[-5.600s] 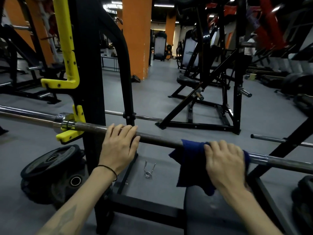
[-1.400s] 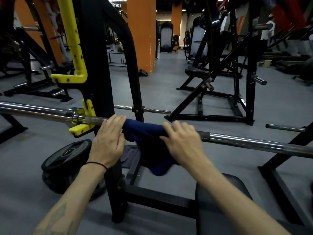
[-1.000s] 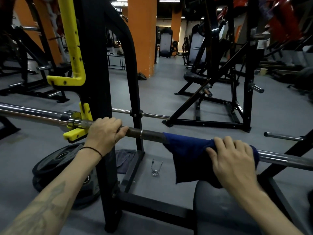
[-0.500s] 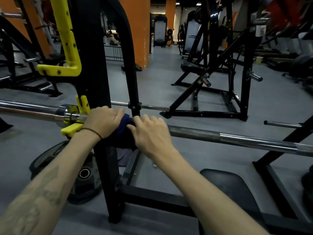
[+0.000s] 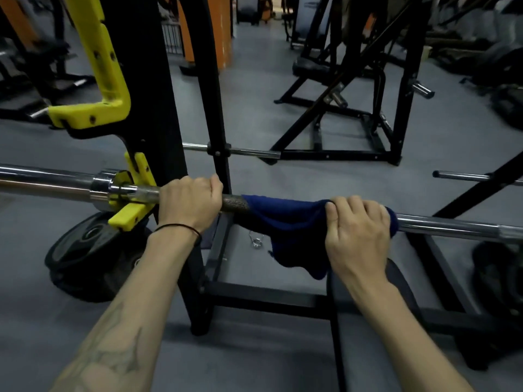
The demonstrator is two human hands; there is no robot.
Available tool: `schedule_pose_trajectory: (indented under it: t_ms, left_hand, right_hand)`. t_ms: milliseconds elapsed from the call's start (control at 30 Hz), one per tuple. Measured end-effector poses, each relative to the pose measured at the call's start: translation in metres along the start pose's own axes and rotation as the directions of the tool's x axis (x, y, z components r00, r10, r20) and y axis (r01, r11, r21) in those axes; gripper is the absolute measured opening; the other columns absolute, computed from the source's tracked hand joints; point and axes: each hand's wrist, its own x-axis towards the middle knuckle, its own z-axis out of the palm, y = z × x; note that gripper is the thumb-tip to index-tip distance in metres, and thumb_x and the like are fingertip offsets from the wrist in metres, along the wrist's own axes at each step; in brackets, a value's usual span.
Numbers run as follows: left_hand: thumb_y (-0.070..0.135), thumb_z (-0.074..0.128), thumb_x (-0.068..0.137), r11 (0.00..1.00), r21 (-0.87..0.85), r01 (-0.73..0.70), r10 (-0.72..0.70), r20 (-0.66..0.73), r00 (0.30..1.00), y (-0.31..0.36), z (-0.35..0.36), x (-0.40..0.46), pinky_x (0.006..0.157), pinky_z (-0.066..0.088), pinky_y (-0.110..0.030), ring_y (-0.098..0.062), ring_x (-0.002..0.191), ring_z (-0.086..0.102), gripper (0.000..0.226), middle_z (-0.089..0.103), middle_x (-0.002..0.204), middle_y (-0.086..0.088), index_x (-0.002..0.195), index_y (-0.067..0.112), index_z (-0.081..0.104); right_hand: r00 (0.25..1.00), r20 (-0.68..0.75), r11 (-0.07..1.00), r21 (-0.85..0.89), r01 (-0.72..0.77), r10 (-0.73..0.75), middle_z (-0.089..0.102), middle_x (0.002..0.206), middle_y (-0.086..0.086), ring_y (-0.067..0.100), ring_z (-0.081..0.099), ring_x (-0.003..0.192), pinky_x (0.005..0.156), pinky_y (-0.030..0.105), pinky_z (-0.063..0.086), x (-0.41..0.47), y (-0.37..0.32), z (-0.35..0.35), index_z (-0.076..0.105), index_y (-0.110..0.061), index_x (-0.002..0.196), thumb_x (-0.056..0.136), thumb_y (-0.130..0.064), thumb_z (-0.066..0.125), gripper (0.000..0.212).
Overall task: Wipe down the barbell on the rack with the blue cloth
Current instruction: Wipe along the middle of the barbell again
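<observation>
On knurled steel barbell (image 5: 452,227), right hand (image 5: 357,230) grips soft blue cloth (image 5: 285,222)

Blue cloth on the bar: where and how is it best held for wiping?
Grip the cloth where it wraps the barbell, from above with fingers curled over the top, as the right hand does. The bar lies level and the cloth's loose end hangs below, so an overhand wrap presses it on.

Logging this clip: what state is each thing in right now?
barbell: resting on the yellow hook of the rack.
blue cloth: draped over the bar, one end hanging.
left hand: grips the bare bar.
right hand: grips the cloth around the bar.
spring collar: lying on the floor.
</observation>
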Motion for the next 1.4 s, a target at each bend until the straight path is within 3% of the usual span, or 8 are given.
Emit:
schedule_pose_trajectory:
  t_ms: [400, 567, 700, 833, 1100, 1200, 1333, 1400]
  left_hand:
    - [0.033, 0.03, 0.099, 0.975, -0.162, -0.15, 0.177, 0.166, 0.97, -0.021, -0.013, 0.004, 0.046, 0.04, -0.034, -0.034, 0.051, 0.061, 0.056, 0.065, 0.057, -0.011, 0.065, 0.012, 0.068]
    - [0.025, 0.038, 0.103, 0.912, -0.293, -0.287, 0.304, 0.014, 0.952, -0.036, -0.012, -0.014, 0.096, 0.045, -0.043, -0.03, 0.087, 0.062, 0.036, 0.068, 0.093, -0.009, 0.099, 0.009, 0.07]
    - [0.031, 0.036, 0.106, 0.937, -0.263, -0.231, 0.245, 0.019, 0.969, -0.045, -0.011, -0.036, 0.12, 0.027, -0.047, -0.031, 0.135, 0.046, 0.048, 0.052, 0.144, -0.013, 0.144, 0.005, 0.049]
    - [0.027, 0.04, 0.106, 0.948, -0.23, -0.221, 0.221, -0.027, 0.975, -0.047, -0.013, -0.032, 0.099, 0.043, -0.044, -0.032, 0.102, 0.057, 0.038, 0.063, 0.11, -0.011, 0.125, 0.004, 0.063]
    - [0.023, 0.042, 0.095, 0.971, -0.099, -0.219, 0.23, 0.121, 0.966, -0.039, -0.019, 0.016, 0.04, 0.032, -0.026, -0.031, 0.034, 0.051, 0.052, 0.054, 0.042, -0.013, 0.046, 0.011, 0.058]
    - [0.022, 0.04, 0.095, 0.945, -0.052, -0.322, 0.319, 0.363, 0.876, -0.036, -0.033, 0.035, 0.048, 0.045, -0.032, -0.036, 0.055, 0.064, 0.044, 0.066, 0.064, -0.018, 0.064, 0.006, 0.068]
    - [0.025, 0.035, 0.103, 0.945, -0.1, -0.311, 0.29, 0.693, 0.66, -0.029, -0.037, 0.057, 0.076, 0.044, -0.038, -0.035, 0.106, 0.06, 0.028, 0.061, 0.117, -0.013, 0.114, 0.017, 0.06]
    - [0.025, 0.034, 0.103, 0.96, -0.061, -0.272, 0.245, 0.651, 0.719, -0.029, -0.037, 0.052, 0.074, 0.042, -0.037, -0.036, 0.104, 0.061, 0.031, 0.064, 0.114, -0.013, 0.114, 0.015, 0.061]
  right_hand:
    - [0.964, 0.235, 0.989, 0.103, 0.104, -0.125, 0.062, 0.089, 0.003, 0.029, 0.055, 0.082, 0.083, 0.044, 0.04, 0.009, -0.138, 0.022, 0.069, -0.019, 0.102, 0.107, -0.035, 0.04, 0.033]
    - [0.952, 0.297, 0.995, -0.039, 0.089, -0.074, 0.063, 0.094, 0.011, 0.038, 0.057, 0.088, 0.083, 0.048, 0.041, 0.009, -0.033, -0.018, 0.07, -0.013, 0.109, 0.11, -0.043, 0.027, 0.052]
    - [0.965, 0.257, 0.996, -0.081, -0.028, 0.048, 0.062, 0.118, 0.017, 0.044, 0.053, 0.119, 0.114, 0.058, 0.032, -0.001, -0.003, -0.033, 0.065, -0.005, 0.126, 0.107, -0.038, 0.038, 0.047]
    - [0.962, 0.203, 0.98, -0.112, -0.162, 0.182, 0.062, 0.124, 0.018, 0.045, 0.046, 0.132, 0.124, 0.056, 0.01, -0.007, -0.047, -0.007, 0.067, -0.005, 0.125, 0.104, -0.034, 0.04, 0.045]
    - [0.949, 0.313, 0.999, 0.05, 0.006, -0.021, 0.064, 0.095, 0.003, 0.028, 0.054, 0.091, 0.094, 0.044, 0.039, 0.014, -0.179, 0.022, 0.069, -0.019, 0.107, 0.106, -0.038, 0.04, 0.035]
    - [0.914, 0.358, 0.981, 0.049, 0.186, -0.191, 0.059, 0.088, 0.006, 0.03, 0.052, 0.081, 0.08, 0.043, 0.039, 0.016, -0.134, 0.015, 0.068, -0.019, 0.105, 0.107, -0.043, 0.039, 0.038]
    - [0.936, 0.352, 0.993, -0.102, 0.062, -0.022, 0.058, 0.085, 0.01, 0.037, 0.053, 0.08, 0.079, 0.049, 0.042, 0.017, -0.036, -0.017, 0.068, -0.015, 0.095, 0.108, -0.047, 0.033, 0.048]
    - [0.94, 0.332, 0.982, -0.187, -0.021, 0.083, 0.061, 0.095, 0.014, 0.04, 0.054, 0.091, 0.092, 0.054, 0.045, 0.012, -0.008, -0.032, 0.069, -0.01, 0.106, 0.106, -0.045, 0.038, 0.046]
